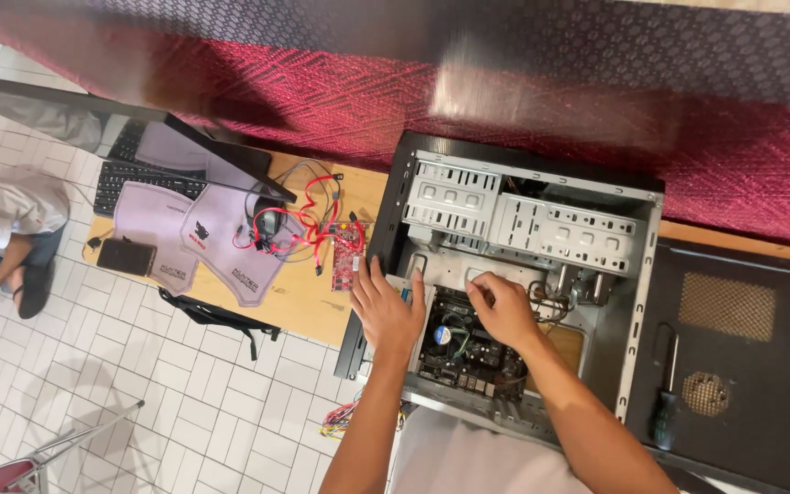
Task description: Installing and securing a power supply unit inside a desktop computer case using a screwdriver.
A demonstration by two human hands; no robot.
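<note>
open computer case (pixel 633 274) lies on its side, so the board (pixel 468 352) faces up | left hand (pixel 386 306) flat on the case's left edge, fingers spread, gripping nothing, bracing | right hand (pixel 503 306) over the board, fingers curled; held part can't be told | screwdriver (pixel 665 402) right of case

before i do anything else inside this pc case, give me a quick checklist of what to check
1. Case lying open, side panel off: ok.
2. Left hand braced on the case edge: ok.
3. Right hand over the motherboard; what its fingers hold: cannot tell.
4. Screwdriver within reach on the panel: ok.
5. Loose red cables and red card outside the case: ok.
6. Power unplugged: cannot tell.
</note>
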